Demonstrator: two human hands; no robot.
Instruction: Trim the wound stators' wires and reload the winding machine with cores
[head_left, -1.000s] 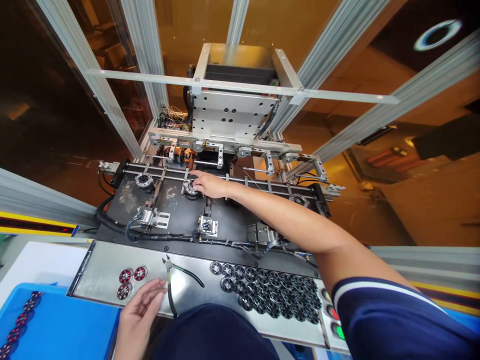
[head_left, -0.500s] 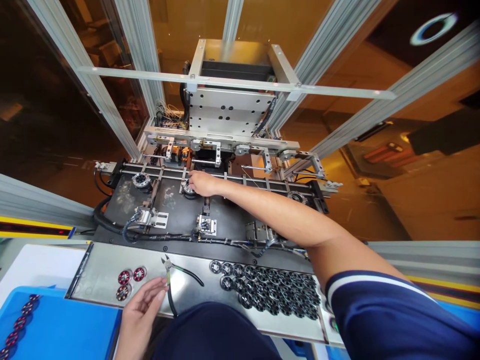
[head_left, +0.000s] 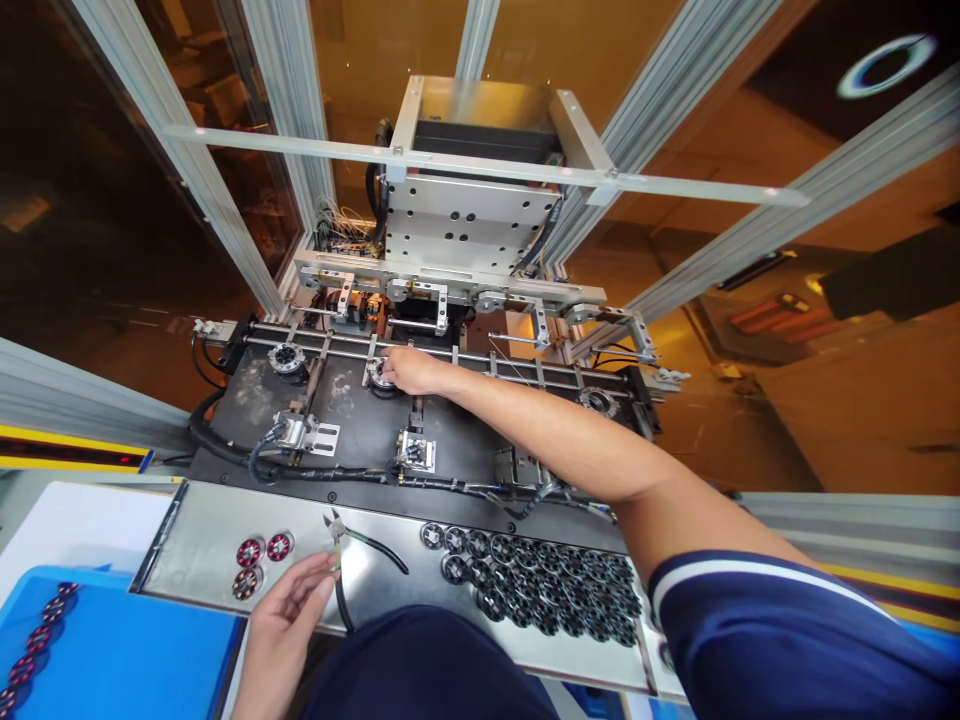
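Observation:
My right hand (head_left: 409, 370) reaches across the machine plate. Its bent fingers grip the top of a round black-and-silver part (head_left: 380, 378) in a fixture, and the fingertips are partly hidden. Low on the left, my left hand (head_left: 296, 600) is loosely curled, its fingers and thumb slightly apart. Its fingertips lie against one handle of a pair of diagonal cutters (head_left: 337, 530), which rests on the metal tray (head_left: 195, 540) with its handles spread. Left of the cutters lie red-and-black round parts (head_left: 249, 551).
Many black round parts (head_left: 540, 580) crowd the tray's right side. At lower left, a blue bin (head_left: 150, 640) holds a row of red-and-black parts. Another round fixture (head_left: 288, 362) stands to the left. Clamp arms (head_left: 442, 310) and rails lie just beyond my right hand.
The view has shifted slightly, so the machine appears a little further right. Both hands keep their places, the right at the round part and the left by the cutters.

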